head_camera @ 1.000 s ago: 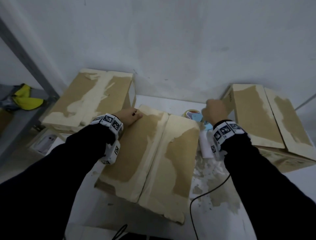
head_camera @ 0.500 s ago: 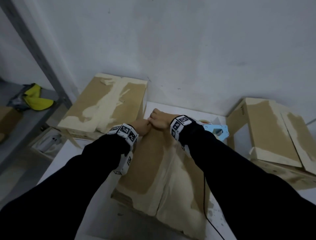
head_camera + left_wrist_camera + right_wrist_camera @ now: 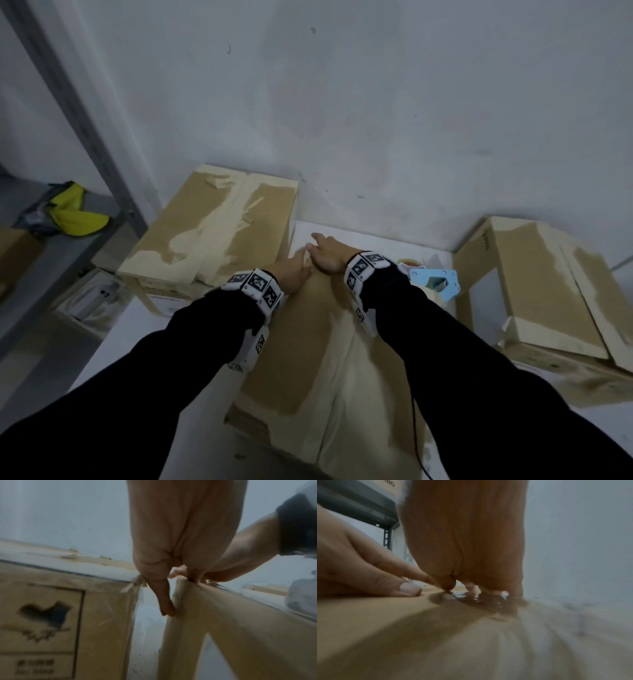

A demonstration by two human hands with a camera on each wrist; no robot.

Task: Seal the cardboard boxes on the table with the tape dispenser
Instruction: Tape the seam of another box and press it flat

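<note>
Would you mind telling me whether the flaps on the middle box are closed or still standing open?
Closed: the middle box has both top flaps lying flat, meeting along the centre seam, with the left hand and right hand pressing its far edge.

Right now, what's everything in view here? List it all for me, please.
boxes: three, tan with pale torn patches; middle under the hands, left, right
tape dispenser: one, light blue, on the table between the middle and right boxes
table: one, white, against the wall
shelf: one, grey, far left
yellow item: one, on the shelf
cable: one, black, at the middle box's right edge
left hand: on the middle box's far edge, thumb down its side
right hand: flat beside it
</note>
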